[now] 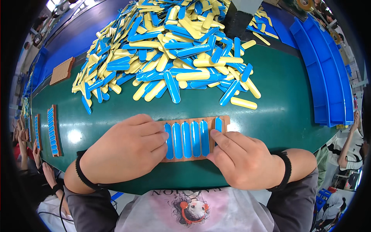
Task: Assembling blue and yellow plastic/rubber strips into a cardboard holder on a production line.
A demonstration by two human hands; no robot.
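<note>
In front of me on the green table lies a brown slotted tray (197, 157). Several glossy blue round-ended strips (186, 140) stand side by side in its slots. My left hand (125, 149) covers the tray's left end. Its fingers are curled closed against the leftmost visible blue strip, and what they grip is hidden. At the right end, my right hand (245, 158) pinches a single blue strip (218, 124) between thumb and fingers. That strip lies over the tray's right part, its lower end hidden by the fingers.
Beyond the tray rises a large loose pile of blue and yellow strips (174, 54). A filled brown tray (53, 131) lies at left, with another brown board (62, 71) behind it. Blue bins (320, 77) line the right edge. Other people's hands (48, 174) show at far left.
</note>
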